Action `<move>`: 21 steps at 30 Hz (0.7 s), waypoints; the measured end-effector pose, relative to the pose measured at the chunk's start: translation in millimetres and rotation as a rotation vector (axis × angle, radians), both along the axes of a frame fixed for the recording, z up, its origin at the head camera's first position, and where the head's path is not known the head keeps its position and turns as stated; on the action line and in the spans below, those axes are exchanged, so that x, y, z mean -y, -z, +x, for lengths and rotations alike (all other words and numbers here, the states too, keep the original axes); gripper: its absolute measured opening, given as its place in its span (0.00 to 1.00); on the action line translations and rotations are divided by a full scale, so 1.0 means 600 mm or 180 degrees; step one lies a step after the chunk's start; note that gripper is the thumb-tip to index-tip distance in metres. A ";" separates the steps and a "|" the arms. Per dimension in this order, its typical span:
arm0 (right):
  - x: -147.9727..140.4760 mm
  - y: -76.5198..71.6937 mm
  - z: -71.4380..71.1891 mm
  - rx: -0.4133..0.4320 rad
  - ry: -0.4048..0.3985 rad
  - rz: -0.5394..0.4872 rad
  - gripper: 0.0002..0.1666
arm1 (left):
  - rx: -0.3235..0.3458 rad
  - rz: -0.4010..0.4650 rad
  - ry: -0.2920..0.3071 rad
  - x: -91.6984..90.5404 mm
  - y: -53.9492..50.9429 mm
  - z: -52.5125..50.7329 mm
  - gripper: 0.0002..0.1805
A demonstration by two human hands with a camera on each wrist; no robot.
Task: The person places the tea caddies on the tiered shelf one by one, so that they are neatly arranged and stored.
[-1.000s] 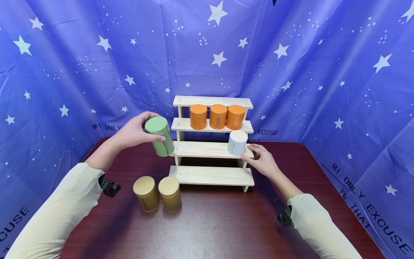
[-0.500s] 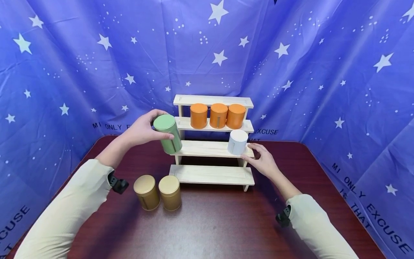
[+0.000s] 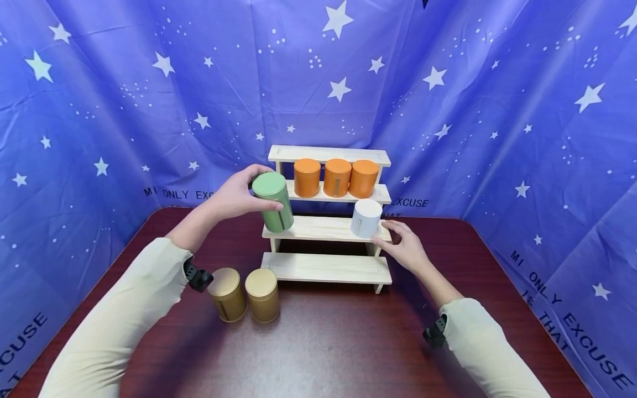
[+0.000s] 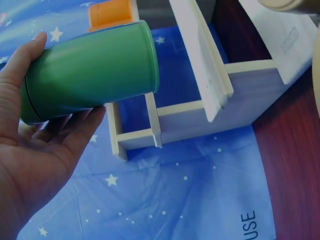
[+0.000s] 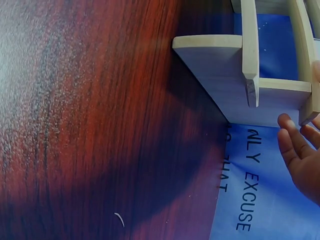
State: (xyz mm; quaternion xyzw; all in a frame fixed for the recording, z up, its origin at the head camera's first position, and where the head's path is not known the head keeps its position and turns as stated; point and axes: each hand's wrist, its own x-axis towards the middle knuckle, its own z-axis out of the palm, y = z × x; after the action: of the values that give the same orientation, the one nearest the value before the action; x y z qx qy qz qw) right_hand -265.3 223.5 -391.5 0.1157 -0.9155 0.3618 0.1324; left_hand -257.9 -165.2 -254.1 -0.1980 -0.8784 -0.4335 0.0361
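Note:
In the head view my left hand (image 3: 244,193) grips a green lidded canister (image 3: 278,210), thumb along its front and fingers behind. The canister tilts slightly, its base at the left end of the second tier from the bottom of a wooden display shelf (image 3: 323,228). Whether it touches the board, I cannot tell. In the left wrist view, the green canister (image 4: 95,70) lies across my palm and fingers. My right hand (image 3: 405,246) holds the right end of that same tier, beside a white canister (image 3: 365,219) standing on it.
Three orange canisters (image 3: 337,179) stand in a row on the tier above. Two gold canisters (image 3: 262,298) stand on the dark red table (image 3: 338,342), left of the shelf's front. A blue star-patterned curtain (image 3: 308,99) surrounds the table.
My left hand has carried the green canister rightward, from outside the shelf's left side to the left end of the tier. My right hand stays at the right end of the board.

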 end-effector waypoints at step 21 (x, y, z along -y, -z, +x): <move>0.003 0.019 0.002 0.0368 -0.0086 -0.0775 0.39 | 0.0070 0.0043 0.0101 -0.023 -0.001 0.000 0.42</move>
State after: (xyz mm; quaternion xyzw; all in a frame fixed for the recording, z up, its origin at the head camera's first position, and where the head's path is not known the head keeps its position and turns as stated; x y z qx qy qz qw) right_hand -263.9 221.5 -403.1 0.0900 -0.8693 0.4780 0.0877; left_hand -258.0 -151.7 -253.3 -0.2068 -0.8726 -0.4421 0.0209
